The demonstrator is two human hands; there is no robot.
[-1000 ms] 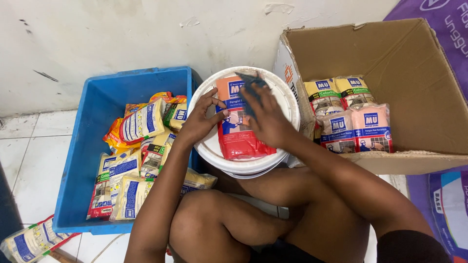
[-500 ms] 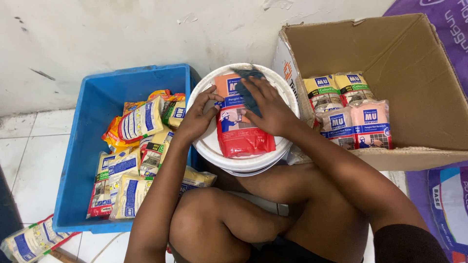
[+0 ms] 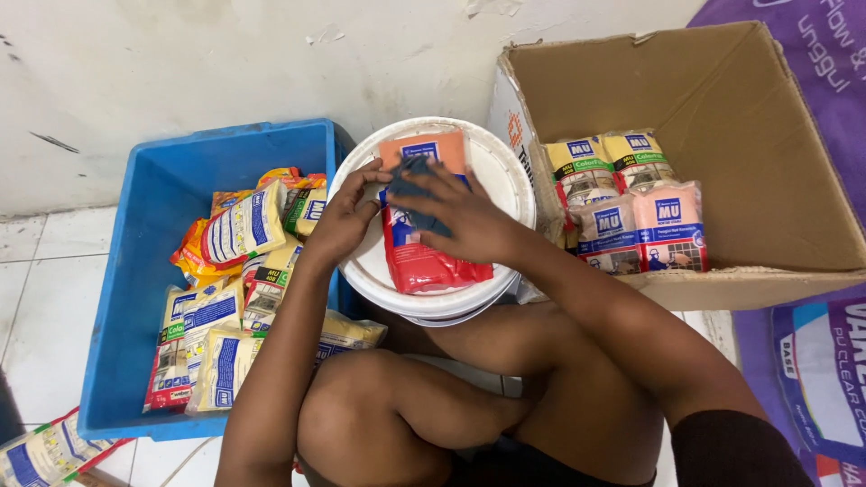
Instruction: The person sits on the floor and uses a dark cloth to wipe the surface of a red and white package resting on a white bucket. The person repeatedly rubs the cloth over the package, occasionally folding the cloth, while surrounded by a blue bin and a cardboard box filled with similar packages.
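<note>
At the centre of the frame we see a red-and-salmon packet [image 3: 417,236] lying flat on the lid of a white bucket [image 3: 492,185], which sits between the person's knees. Our right hand [image 3: 465,221] presses a dark blue-grey cloth [image 3: 413,194] down on the upper half of the packet, fingers spread and bent over the cloth, while our left hand [image 3: 347,216] steadies the packet's left edge with curled fingertips, holding nothing of its own. We judge the main risk to be the packet sliding: the lid looks smooth, the packet's lower end lies close to the rim nearest the body, and a firm push of the cloth toward us could send it off onto the lap or floor. The bucket itself might also tip if the pressure falls near the rim, since we cannot tell how it is braced. Left of the bucket stands a blue plastic crate [image 3: 144,271] filled with yellow and cream packets [image 3: 244,225], some leaning loosely; one lies just beside the knee. At upper right a cardboard box [image 3: 767,153] holds four packets standing in two rows [image 3: 627,198]. Much stays hidden from us: the right hand and cloth cover the middle of the packet, the forearms hide the bucket's lower rim and walls, the crate's bottom is buried, and more packets at the lower left corner [image 3: 45,455] and a purple sack [image 3: 825,361] at the right edge are cut off by the frame.
</note>
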